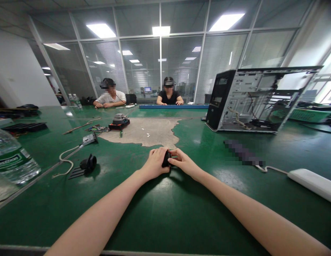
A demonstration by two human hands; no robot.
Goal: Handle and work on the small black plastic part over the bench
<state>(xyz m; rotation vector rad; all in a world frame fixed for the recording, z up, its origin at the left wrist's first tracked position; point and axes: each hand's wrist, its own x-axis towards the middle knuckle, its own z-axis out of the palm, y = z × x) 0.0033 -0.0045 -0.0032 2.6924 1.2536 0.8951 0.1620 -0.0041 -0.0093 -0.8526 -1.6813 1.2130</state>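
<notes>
A small black part (166,160) is held between my two hands above the green table; its kind is mostly hidden by the fingers. My left hand (154,163) wraps round its left side, fingers curled over the top. From the right, my right hand (183,161) pinches the same part with thumb and fingertips. To the left lies a black plastic piece with a round end and slats (87,165), and behind it a metal bracket (90,138) near a pale cable (66,158).
An open computer case (224,101) stands at the right, a power strip (312,181) nearer me. A large water bottle (16,156) is at the left. A red-black part with a grey top (119,121) sits on the bare patch (155,129). Two people (169,96) sit across the table.
</notes>
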